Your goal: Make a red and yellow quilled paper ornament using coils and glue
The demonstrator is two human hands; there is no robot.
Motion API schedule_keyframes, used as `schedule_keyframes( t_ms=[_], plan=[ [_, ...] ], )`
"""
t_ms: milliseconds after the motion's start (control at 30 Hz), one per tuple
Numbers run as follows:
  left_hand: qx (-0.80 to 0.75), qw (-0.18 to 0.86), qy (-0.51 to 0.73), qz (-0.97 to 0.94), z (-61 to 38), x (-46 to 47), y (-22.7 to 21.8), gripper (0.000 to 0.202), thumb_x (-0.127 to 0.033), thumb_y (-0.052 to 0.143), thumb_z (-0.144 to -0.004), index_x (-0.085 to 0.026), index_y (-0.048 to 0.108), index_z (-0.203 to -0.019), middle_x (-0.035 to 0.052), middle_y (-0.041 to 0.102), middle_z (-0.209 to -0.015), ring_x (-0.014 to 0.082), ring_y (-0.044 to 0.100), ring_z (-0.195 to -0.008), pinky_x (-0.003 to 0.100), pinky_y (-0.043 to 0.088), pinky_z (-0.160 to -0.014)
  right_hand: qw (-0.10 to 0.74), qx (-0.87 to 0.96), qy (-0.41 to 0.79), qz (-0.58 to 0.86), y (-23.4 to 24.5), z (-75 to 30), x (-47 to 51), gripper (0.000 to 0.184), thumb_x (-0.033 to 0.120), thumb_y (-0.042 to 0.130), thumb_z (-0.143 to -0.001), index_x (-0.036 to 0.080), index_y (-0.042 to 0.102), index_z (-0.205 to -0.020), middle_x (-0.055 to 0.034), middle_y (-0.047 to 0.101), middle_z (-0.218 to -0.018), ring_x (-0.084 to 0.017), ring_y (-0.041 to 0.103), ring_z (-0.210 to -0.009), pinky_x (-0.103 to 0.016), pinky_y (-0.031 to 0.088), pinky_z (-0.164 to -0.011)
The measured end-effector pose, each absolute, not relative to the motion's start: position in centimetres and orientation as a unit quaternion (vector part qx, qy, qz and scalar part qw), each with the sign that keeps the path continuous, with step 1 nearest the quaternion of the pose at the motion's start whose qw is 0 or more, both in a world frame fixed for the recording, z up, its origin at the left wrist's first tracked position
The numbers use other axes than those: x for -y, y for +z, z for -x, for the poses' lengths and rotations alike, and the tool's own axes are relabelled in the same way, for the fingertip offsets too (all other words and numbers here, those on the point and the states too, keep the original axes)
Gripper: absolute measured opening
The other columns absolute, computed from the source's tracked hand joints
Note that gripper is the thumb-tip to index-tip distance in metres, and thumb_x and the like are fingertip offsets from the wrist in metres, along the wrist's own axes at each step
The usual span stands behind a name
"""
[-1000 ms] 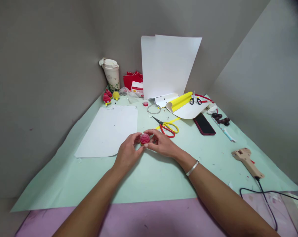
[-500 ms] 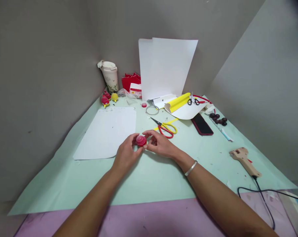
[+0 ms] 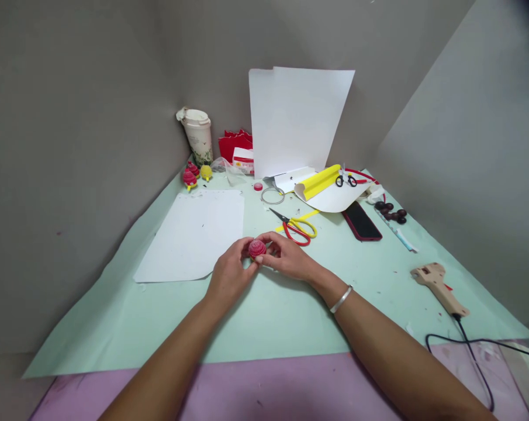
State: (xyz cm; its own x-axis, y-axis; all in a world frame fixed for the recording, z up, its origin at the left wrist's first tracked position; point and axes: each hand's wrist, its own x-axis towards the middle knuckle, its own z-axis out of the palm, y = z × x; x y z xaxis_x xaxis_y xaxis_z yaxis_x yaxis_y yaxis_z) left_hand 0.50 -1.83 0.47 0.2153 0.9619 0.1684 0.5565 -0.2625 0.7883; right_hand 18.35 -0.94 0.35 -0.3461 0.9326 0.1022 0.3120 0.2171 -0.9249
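Two hands share one small red ball (image 3: 257,248), and compared with half a second ago it sits slightly farther right between the fingertips and seems to have turned a little, its ringed dome now facing more upward. That reads as a small adjustment within the grip rather than a letting go. The left hand (image 3: 229,270) is curved, index finger and thumb pinching the ball's left side; the right hand (image 3: 288,257) is bent likewise, its thumb at the lower right and its index finger along the top. Neither is spread wide, though the remaining fingers are partly hidden. The ball lies directly between both sets of fingertips, over the green-covered surface (image 3: 268,327), just nearer the wearer than the scissors (image 3: 287,221) and right of the white sheet (image 3: 192,234).
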Motion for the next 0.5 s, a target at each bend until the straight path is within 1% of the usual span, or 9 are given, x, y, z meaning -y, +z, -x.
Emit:
schedule_keyframes(
  t_ms=[133, 267, 400, 500],
  plan=[
    [-0.527, 0.296, 0.351, -0.715, -0.51, 1.91, 0.60, 0.035, -0.030, 0.063, -0.081, -0.024, 0.058, -0.115, 0.0057, 0.071, -0.112, 0.0228, 0.067, -0.100, 0.039, 0.052, -0.090, 0.364, 0.681, 0.461, 0.437, 0.47, -18.34, 1.07, 0.037, 0.031, 0.068, -0.083, 0.019, 0.059, -0.118, -0.0061, 0.064, -0.110, -0.014, 0.059, -0.079, -0.028, 0.051, -0.066],
    [-0.530, 0.282, 0.375, -0.707, -0.53, 2.04, 0.65, 0.042, -0.033, 0.066, -0.080, -0.022, 0.056, -0.120, 0.0073, 0.070, -0.112, 0.0233, 0.067, -0.100, 0.041, 0.052, -0.092, 0.380, 0.640, 0.526, 0.411, 0.64, -18.41, 1.00, 0.040, 0.038, 0.067, -0.084, 0.020, 0.057, -0.118, -0.0059, 0.063, -0.109, -0.014, 0.060, -0.075, -0.025, 0.050, -0.058],
    [-0.527, 0.287, 0.403, -0.692, -0.59, 2.27, 0.80, 0.051, -0.036, 0.070, -0.078, -0.020, 0.054, -0.124, 0.0075, 0.070, -0.111, 0.0221, 0.066, -0.100, 0.040, 0.051, -0.094, 0.411, 0.599, 0.573, 0.380, 0.84, -18.52, 0.90, 0.039, 0.041, 0.066, -0.085, 0.020, 0.059, -0.117, -0.0059, 0.063, -0.109, -0.015, 0.060, -0.081, -0.024, 0.051, -0.060],
    [-0.533, 0.305, 0.397, -0.682, -0.62, 2.51, 1.20, 0.045, -0.040, 0.071, -0.077, -0.021, 0.059, -0.117, 0.0066, 0.070, -0.110, 0.0215, 0.066, -0.098, 0.039, 0.052, -0.091, 0.429, 0.574, 0.592, 0.368, 0.78, -18.50, 0.87, 0.037, 0.042, 0.066, -0.086, 0.021, 0.061, -0.116, -0.0057, 0.063, -0.107, -0.015, 0.060, -0.083, -0.024, 0.050, -0.061]
  ],
)
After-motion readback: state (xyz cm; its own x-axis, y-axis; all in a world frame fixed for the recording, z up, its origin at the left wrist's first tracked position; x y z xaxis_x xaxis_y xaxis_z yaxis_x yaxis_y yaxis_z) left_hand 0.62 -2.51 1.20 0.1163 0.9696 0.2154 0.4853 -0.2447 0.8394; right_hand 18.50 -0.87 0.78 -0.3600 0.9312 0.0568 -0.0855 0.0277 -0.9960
